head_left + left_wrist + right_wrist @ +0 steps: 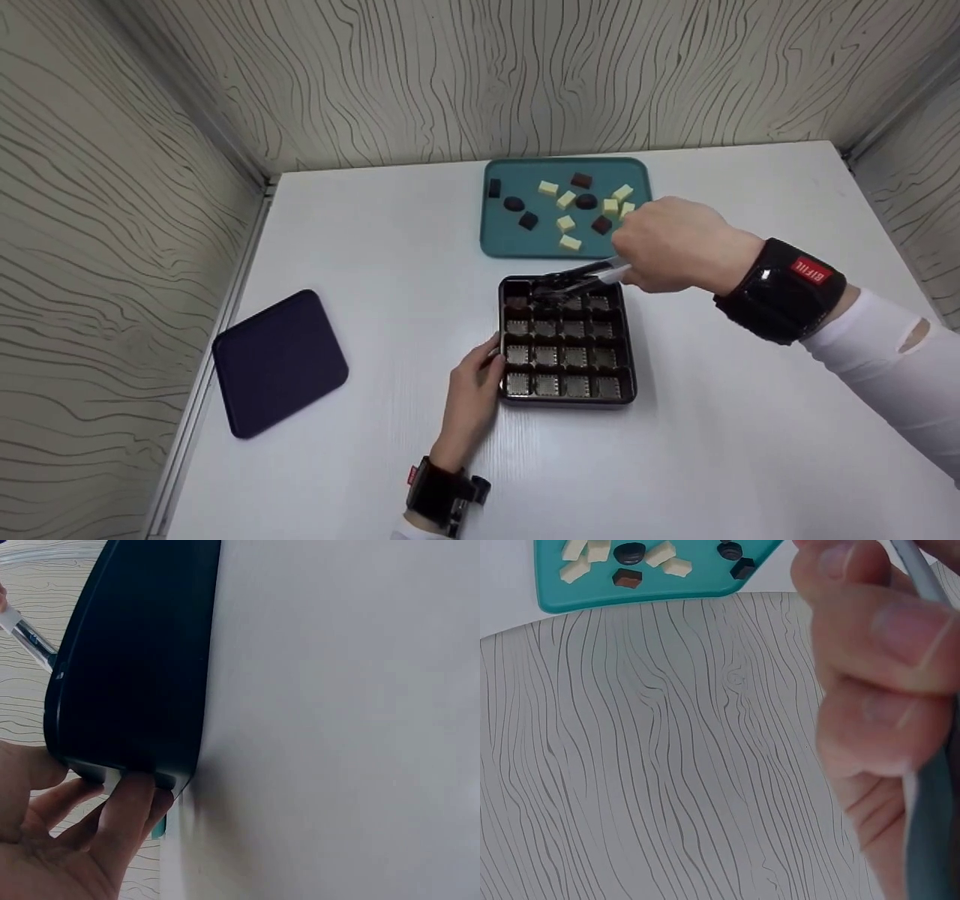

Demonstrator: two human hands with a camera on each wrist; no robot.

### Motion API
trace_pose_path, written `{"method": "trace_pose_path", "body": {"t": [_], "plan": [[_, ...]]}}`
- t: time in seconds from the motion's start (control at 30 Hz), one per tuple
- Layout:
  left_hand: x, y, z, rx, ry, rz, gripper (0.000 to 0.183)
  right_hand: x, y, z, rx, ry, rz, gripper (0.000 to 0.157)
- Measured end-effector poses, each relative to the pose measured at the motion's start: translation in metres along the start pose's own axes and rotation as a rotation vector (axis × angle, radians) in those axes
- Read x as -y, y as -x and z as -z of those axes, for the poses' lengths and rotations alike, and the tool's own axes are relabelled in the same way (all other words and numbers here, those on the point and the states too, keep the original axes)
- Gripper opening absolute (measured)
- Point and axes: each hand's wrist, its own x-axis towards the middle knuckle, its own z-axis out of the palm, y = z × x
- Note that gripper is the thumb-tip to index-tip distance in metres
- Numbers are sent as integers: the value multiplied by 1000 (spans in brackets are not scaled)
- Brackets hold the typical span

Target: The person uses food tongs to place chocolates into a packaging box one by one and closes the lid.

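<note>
Right hand gripping tongs, fingers curled around them; tips pointing into back row of compartment box, itself resting on worktop. Whether tips are pinching anything: cannot tell. Left hand pressing fingers against box's left wall. Brown piece sitting in back-left compartment; cream and dark pieces lying on teal tray behind. Risks: slackening squeeze dropping any held piece onto divider; tips snagging dividers, dragging box if left hand is pressing too lightly.
</note>
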Motion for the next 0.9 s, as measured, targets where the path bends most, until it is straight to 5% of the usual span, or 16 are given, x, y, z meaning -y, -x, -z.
{"method": "trace_pose_path", "body": {"t": [0.6, 0.9], "plan": [[-1, 0, 0, 1, 6, 7, 44, 6, -8, 9, 58, -9, -30, 49], [0, 0, 0, -2, 9, 15, 44, -23, 8, 3, 30, -92, -83, 33]]}}
